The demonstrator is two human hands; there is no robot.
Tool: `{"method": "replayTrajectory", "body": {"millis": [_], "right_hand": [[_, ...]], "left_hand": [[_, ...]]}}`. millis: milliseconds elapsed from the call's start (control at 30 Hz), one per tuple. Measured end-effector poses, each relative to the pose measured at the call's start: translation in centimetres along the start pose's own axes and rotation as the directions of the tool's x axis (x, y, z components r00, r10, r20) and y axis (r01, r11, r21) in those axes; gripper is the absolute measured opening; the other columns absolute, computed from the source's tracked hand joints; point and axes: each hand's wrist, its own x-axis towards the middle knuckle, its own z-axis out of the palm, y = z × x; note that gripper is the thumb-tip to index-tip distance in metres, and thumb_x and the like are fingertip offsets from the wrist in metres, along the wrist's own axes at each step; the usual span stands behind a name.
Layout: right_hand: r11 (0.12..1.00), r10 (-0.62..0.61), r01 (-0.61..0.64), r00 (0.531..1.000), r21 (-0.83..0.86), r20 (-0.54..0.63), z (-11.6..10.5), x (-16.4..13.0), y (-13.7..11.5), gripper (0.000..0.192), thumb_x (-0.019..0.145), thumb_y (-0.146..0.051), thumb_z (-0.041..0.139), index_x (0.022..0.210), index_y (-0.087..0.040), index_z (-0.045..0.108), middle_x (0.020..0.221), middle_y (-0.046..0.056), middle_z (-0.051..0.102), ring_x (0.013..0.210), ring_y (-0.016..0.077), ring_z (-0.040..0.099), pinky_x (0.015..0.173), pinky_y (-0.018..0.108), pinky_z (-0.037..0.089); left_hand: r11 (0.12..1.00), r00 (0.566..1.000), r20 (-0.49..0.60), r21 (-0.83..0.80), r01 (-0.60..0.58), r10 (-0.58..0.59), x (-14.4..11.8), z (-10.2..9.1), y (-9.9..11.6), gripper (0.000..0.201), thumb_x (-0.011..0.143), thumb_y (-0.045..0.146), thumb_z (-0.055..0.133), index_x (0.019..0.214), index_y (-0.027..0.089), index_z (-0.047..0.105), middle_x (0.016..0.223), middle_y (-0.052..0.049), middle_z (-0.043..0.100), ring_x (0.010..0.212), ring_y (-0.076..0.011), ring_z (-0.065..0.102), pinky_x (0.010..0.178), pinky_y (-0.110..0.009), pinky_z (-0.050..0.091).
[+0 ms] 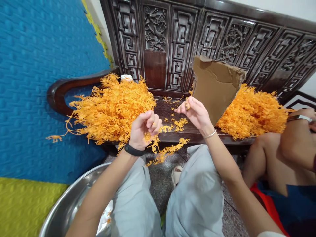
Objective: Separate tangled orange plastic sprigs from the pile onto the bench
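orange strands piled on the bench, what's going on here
A person's left hand curls around an orange strand that trails below it. The right hand, over the dark bench, seems to pinch a small orange piece. One orange pile lies to the left, another pile right of the cardboard, beside a second person.

The dark, glossy wooden desk (pixel 164 110) has a carved back (pixel 155 67). On it, a left heap (pixel 116 105) and a right heap (pixel 256 115) of orange branching sprigs sit apart. Loose orange scraps (pixel 180 123) lie between them, and a brown cardboard sheet (pixel 214 85) stands on edge beside the right heap.
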Motion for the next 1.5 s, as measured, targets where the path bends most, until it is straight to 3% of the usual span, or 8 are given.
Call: {"method": "replayTrajectory", "body": {"millis": [167, 333, 600, 967, 1233, 1333, 1400, 1500], "right_hand": [[0.97, -0.049, 0.015, 0.99, -0.242, -0.133, -3.5, 1.5, 2.2, 0.02, 0.078, -0.037, 0.061, 0.072, -0.017, 0.058, 0.07, -0.001, 0.059, 0.067, 0.0092, 0.059, 0.076, 0.027, 0.05], [0.63, 0.254, -0.371, 0.929, -0.682, -0.271, -7.5, 2.6, 6.0, 0.018, 0.075, -0.028, 0.064, 0.069, -0.014, 0.055, 0.061, 0.0, 0.063, 0.058, 0.0088, 0.06, 0.066, 0.022, 0.05], [0.344, 0.499, -0.582, 0.778, -0.737, -0.382, -12.0, 2.2, 11.0, 0.025, 0.065, -0.007, 0.071, 0.063, -0.015, 0.047, 0.041, -0.004, 0.055, 0.038, 0.0087, 0.053, 0.044, 0.019, 0.045], [0.18, 0.533, -0.594, 0.729, -0.784, -0.431, -13.9, 1.8, 12.2, 0.026, 0.07, -0.026, 0.071, 0.087, -0.011, 0.059, 0.051, 0.0, 0.062, 0.037, 0.0087, 0.054, 0.046, 0.019, 0.046], [0.366, 0.52, -0.574, 0.779, -0.732, -0.351, -9.5, 2.7, 8.5, 0.036, 0.084, -0.044, 0.051, 0.08, -0.009, 0.06, 0.072, 0.01, 0.07, 0.052, 0.0085, 0.062, 0.055, 0.017, 0.049], [0.512, 0.562, -0.532, 0.801, -0.674, -0.206, -5.7, 2.3, 5.8, 0.059, 0.09, -0.054, 0.027, 0.075, -0.01, 0.063, 0.073, 0.01, 0.07, 0.061, 0.01, 0.066, 0.064, 0.02, 0.053], [0.711, 0.535, -0.453, 0.845, -0.538, -0.003, -2.9, 1.5, 3.9, 0.066, 0.087, -0.06, 0.026, 0.069, -0.009, 0.064, 0.064, 0.01, 0.067, 0.058, 0.0124, 0.065, 0.065, 0.025, 0.053], [0.818, 0.376, -0.255, 0.915, -0.516, 0.144, 0.5, 0.0, 1.4, 0.06, 0.082, -0.062, 0.037, 0.067, -0.011, 0.065, 0.059, 0.005, 0.065, 0.057, 0.0111, 0.062, 0.064, 0.024, 0.051]], "left_hand": [[0.997, 0.997, 0.026, 0.017, 0.075, -0.075, 0.8, -0.2, -0.9, 0.036, 0.077, 0.03, 0.053, 0.047, 0.016, 0.039, 0.042, 0.004, 0.035, 0.036, -0.0052, 0.039, 0.036, -0.017, 0.031], [0.991, 0.989, 0.06, -0.001, 0.135, -0.135, 1.1, -0.1, -1.5, 0.031, 0.075, 0.031, 0.055, 0.05, 0.016, 0.044, 0.046, 0.004, 0.039, 0.04, -0.0058, 0.042, 0.04, -0.019, 0.034], [0.99, 0.989, 0.061, -0.048, 0.134, -0.131, 1.3, -0.3, -1.4, 0.041, 0.076, 0.034, 0.053, 0.043, 0.016, 0.037, 0.041, 0.004, 0.03, 0.037, -0.0059, 0.038, 0.035, -0.019, 0.028], [0.995, 0.995, 0.033, 0.014, 0.098, -0.098, 0.8, -0.4, -0.6, 0.049, 0.081, 0.034, 0.047, 0.037, 0.016, 0.033, 0.036, 0.003, 0.025, 0.033, -0.0059, 0.034, 0.033, -0.018, 0.025], [0.987, 0.999, 0.035, 0.161, 0.01, -0.016, 0.7, -0.5, -0.5, 0.05, 0.073, 0.036, 0.055, 0.034, 0.015, 0.031, 0.034, 0.004, 0.021, 0.034, -0.0042, 0.029, 0.036, -0.019, 0.021], [0.962, 0.998, 0.048, 0.266, -0.053, 0.042, 0.6, -0.6, -0.7, 0.05, 0.073, 0.038, 0.055, 0.034, 0.016, 0.033, 0.034, 0.004, 0.023, 0.035, -0.0047, 0.029, 0.039, -0.022, 0.021], [0.941, 0.996, 0.043, 0.328, -0.083, 0.072, 0.5, -0.6, -0.9, 0.049, 0.073, 0.039, 0.055, 0.035, 0.016, 0.035, 0.034, 0.004, 0.025, 0.036, -0.0055, 0.029, 0.041, -0.024, 0.02], [0.906, 0.993, 0.046, 0.405, -0.12, 0.11, 0.3, -0.7, -1.2, 0.048, 0.072, 0.039, 0.056, 0.034, 0.017, 0.036, 0.035, 0.003, 0.028, 0.038, -0.0067, 0.03, 0.044, -0.026, 0.021]]}}
